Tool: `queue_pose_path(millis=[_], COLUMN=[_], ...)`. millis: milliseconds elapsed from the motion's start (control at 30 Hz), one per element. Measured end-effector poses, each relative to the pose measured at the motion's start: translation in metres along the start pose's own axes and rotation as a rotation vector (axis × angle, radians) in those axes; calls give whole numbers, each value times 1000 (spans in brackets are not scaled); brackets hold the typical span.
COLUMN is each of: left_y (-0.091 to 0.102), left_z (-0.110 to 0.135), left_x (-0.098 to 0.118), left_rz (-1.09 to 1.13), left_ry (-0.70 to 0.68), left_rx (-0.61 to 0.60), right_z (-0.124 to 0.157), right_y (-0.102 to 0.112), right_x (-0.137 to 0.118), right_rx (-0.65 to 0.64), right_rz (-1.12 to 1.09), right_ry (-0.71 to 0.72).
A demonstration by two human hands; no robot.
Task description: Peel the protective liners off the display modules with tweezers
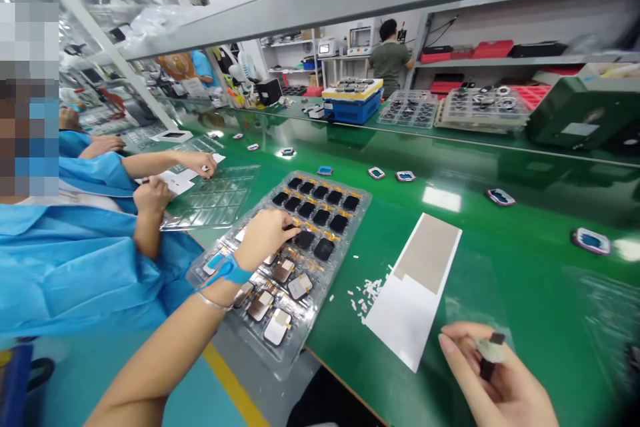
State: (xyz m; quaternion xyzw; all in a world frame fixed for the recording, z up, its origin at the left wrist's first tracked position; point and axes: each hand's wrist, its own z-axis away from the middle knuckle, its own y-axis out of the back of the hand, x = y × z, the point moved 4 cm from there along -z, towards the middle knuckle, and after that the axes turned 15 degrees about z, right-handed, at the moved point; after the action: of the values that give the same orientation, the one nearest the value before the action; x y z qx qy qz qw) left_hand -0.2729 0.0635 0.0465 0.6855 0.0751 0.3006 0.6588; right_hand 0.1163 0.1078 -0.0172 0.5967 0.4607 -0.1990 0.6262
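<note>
My left hand (pixel 263 235) reaches over a clear plastic tray (pixel 293 360) of small square black modules (pixel 321 217), its fingers closed on one module in the tray's middle rows. A blue strap (pixel 227 269) circles that wrist. My right hand (pixel 493 373) is at the lower right, pinching a small dark part with a pale film on it (pixel 493 349). A white and grey backing sheet (pixel 417 287) lies between the hands, with small white peeled bits (pixel 367 293) beside it.
Small framed parts (pixel 501 197) ride the green conveyor belt (pixel 525 280). A person in a blue gown (pixel 75 260) works at the left over another clear tray (pixel 215 197). Stacked trays (pixel 483 110), a blue bin (pixel 353 107) and a far worker (pixel 390 57) are behind.
</note>
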Motion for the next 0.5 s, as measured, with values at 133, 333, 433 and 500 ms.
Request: queue_pose_path(millis=[133, 333, 433, 500], left_y=[1, 13, 16, 12], left_z=[-1, -10, 5, 31], left_x=[0, 3, 23, 45], left_rz=[101, 482, 743, 881], left_ry=[8, -58, -118, -156], left_rx=[37, 36, -58, -122], right_z=[1, 2, 4, 6], right_y=[-1, 1, -1, -1], right_x=[-5, -6, -14, -25], right_rx=[-43, -34, -18, 12], right_rz=[-1, -51, -80, -112], right_ry=[-48, -67, -91, -130])
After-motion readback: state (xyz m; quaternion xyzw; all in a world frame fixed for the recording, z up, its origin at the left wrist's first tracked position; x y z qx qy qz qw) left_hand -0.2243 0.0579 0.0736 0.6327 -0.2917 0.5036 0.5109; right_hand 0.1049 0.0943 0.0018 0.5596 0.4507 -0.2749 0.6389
